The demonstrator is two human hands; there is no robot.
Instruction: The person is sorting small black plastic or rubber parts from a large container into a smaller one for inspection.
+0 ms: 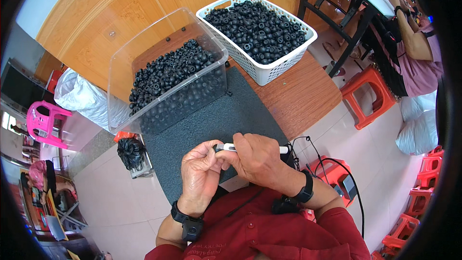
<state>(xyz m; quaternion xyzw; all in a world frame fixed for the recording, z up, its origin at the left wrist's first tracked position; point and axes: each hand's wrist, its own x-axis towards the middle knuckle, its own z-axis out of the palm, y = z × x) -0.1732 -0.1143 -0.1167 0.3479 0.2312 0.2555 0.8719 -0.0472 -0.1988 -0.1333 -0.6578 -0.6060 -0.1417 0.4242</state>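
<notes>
My right hand (260,159) is closed around a slim white pen-shaped tool (230,147), whose back end sticks out beyond the fist on the right. The tool's front end meets my left fingertips. My left hand (202,168) is pinched on a small black part (218,148), mostly hidden by the fingers. Both hands meet over the near edge of a dark grey mat (197,144). Beyond them stands a clear plastic bin (219,79) with many small black ring-like parts (166,72). Right of it, a white perforated basket (269,74) is heaped with similar parts.
Bin and basket rest on a brown wooden tabletop (308,96) by a wood panel. Red stools (368,96) stand at the right, one by my right elbow with black cables. A black bag (131,151) sits left of the mat. Another person (418,62) works at a table, far right.
</notes>
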